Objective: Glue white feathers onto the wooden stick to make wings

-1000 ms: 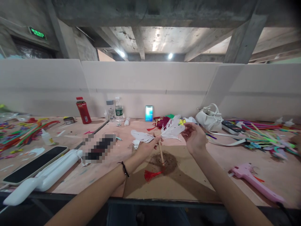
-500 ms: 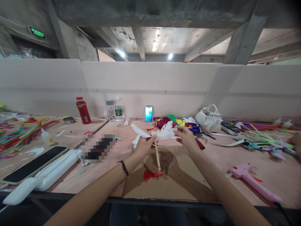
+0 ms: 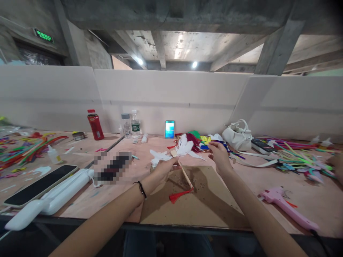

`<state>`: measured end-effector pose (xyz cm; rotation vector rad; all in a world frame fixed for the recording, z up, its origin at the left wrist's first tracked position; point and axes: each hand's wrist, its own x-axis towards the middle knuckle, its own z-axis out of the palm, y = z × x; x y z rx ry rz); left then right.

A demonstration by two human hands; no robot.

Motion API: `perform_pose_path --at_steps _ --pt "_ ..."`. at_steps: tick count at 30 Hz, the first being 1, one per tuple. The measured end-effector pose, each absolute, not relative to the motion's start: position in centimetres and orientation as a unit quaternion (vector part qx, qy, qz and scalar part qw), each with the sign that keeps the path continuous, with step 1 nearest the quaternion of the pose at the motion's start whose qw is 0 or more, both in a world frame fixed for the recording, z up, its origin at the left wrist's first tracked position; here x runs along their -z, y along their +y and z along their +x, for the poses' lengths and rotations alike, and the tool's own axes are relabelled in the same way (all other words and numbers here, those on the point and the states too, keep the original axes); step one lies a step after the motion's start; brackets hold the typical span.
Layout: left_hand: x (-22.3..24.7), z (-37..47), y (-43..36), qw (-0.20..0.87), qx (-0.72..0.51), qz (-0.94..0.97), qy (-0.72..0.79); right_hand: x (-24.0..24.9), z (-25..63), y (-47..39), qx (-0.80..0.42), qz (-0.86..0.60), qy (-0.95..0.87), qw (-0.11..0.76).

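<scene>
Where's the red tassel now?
Head view, below centre: the red tassel is at the near end of the wooden stick in the left hand, over the cardboard.

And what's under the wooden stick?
Under the stick is brown cardboard with dark specks on it. The left hand holds the stick and covers part of the cardboard, so what lies beneath that hand is hidden.

Tilted wooden stick, white feathers seemingly fixed atop, red tassel below.

1. Pinkish, stained desk.
2. Front middle: brown cardboard sheet, dark specks scattered on it.
3. Left: black-screened phone, glue bottle, red bottle.
4. Right: pink glue gun, white handbag.
</scene>
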<state>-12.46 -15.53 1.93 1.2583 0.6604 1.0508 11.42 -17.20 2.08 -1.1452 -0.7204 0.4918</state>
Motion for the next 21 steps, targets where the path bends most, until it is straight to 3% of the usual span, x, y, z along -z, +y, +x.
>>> perform_pose_path --at_steps 9,21 --pt "-0.6 -12.5 -16.1 0.628 -0.283 0.669 0.28 0.3 14.1 -15.4 -0.125 -0.622 -0.411 0.655" --pt "0.3 -12.5 -15.6 0.525 -0.253 0.752 0.309 3.1 13.7 -15.8 0.007 -0.722 -0.642 0.259"
